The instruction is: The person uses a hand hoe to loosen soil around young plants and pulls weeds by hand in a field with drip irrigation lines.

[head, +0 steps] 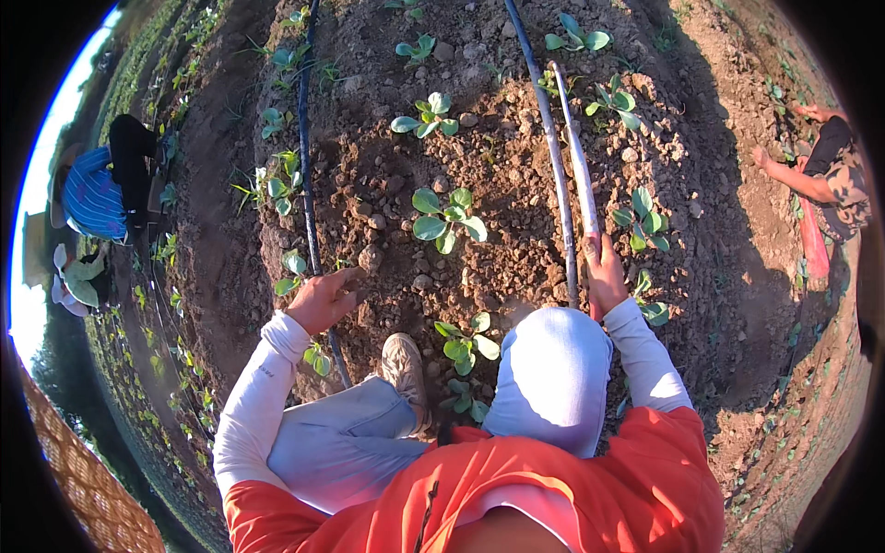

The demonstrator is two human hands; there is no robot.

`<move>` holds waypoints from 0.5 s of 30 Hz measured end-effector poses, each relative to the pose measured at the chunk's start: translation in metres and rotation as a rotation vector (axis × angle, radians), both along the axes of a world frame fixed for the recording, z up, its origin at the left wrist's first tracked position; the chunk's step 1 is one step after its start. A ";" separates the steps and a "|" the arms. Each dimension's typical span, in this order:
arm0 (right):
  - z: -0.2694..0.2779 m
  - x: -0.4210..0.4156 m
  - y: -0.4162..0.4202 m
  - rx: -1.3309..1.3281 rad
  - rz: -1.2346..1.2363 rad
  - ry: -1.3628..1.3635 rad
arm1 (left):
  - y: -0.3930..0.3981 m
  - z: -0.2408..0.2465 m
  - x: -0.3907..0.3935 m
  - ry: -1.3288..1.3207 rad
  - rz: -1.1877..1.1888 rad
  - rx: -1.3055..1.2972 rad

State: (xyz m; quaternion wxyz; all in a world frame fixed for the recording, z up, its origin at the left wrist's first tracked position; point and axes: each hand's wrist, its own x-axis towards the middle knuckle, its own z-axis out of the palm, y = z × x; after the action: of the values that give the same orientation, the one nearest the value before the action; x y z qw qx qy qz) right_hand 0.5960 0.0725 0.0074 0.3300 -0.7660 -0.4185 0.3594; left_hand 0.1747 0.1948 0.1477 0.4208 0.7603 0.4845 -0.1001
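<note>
My right hand (604, 275) is closed around a long tool handle (579, 162), pale along its length and reddish near my grip, which lies beside the right black drip irrigation hose (551, 145). Bare and with its fingers loosely bent, my left hand (325, 298) hovers at the left drip hose (305, 138), and nothing shows in it. Between the hoses a leafy seedling (449, 220) stands in crumbly brown soil, with another seedling (427, 116) beyond it and one (468, 343) nearer my knee. The tool's far tip ends near a small plant.
More seedlings (641, 220) grow outside the right hose, and others (280, 183) along the left one. A person in a blue striped shirt (97, 193) crouches at the left, another person (81, 280) behind. At the far right a person's arm (795, 178) reaches toward plants. Clods lie about my shoe (402, 366).
</note>
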 end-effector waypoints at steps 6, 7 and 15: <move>0.010 -0.010 0.007 0.164 -0.031 0.021 | 0.002 -0.002 -0.009 0.043 -0.005 0.026; 0.008 -0.009 0.017 0.190 -0.013 -0.083 | 0.003 -0.001 -0.006 0.047 -0.010 0.019; 0.004 -0.024 0.186 0.082 -0.015 0.008 | 0.007 0.003 0.010 0.081 -0.064 0.029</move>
State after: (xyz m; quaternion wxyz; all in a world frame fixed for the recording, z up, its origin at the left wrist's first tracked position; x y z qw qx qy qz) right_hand 0.5722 0.2589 0.0114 0.3653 -0.7535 -0.4258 0.3427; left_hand 0.1849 0.2020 0.1509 0.3862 0.7768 0.4782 -0.1369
